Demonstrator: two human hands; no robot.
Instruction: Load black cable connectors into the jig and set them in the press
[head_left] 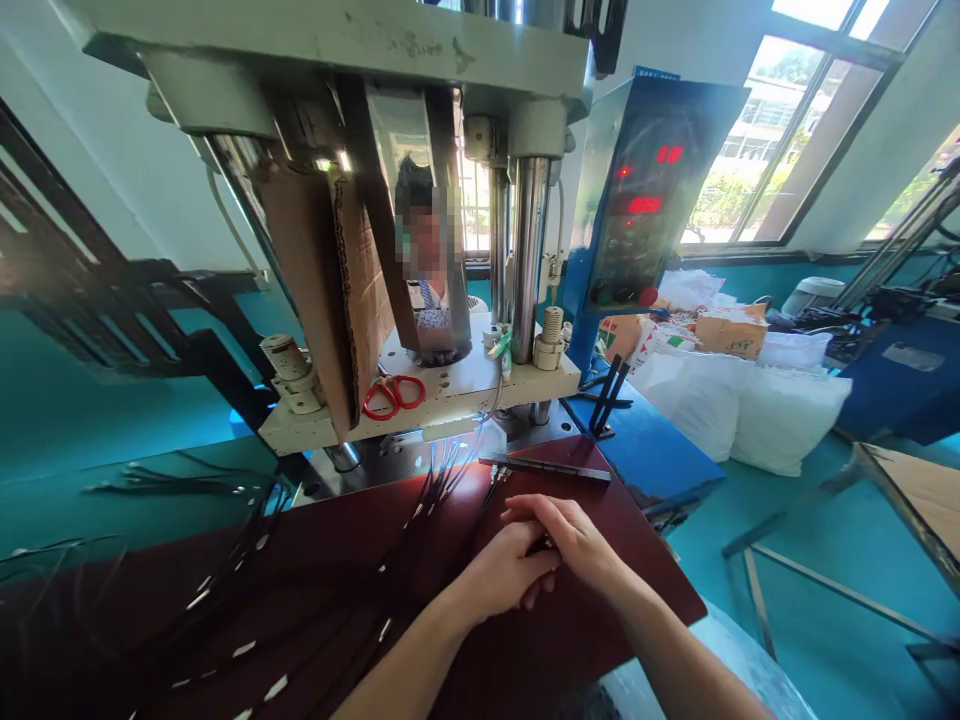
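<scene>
From where I stand, black cables (225,560) with pale connectors fan across the dark red mat (360,530) on the left. The left hand (504,575) lies curled on the mat at centre, fingers folded together against the right hand (577,538), which arches over it. They pinch a small dark piece (541,546) between them; what it is I cannot tell. Both forearms reach in from the lower edge, and a metal strip (544,467) lies just beyond, under the press (420,390).
</scene>
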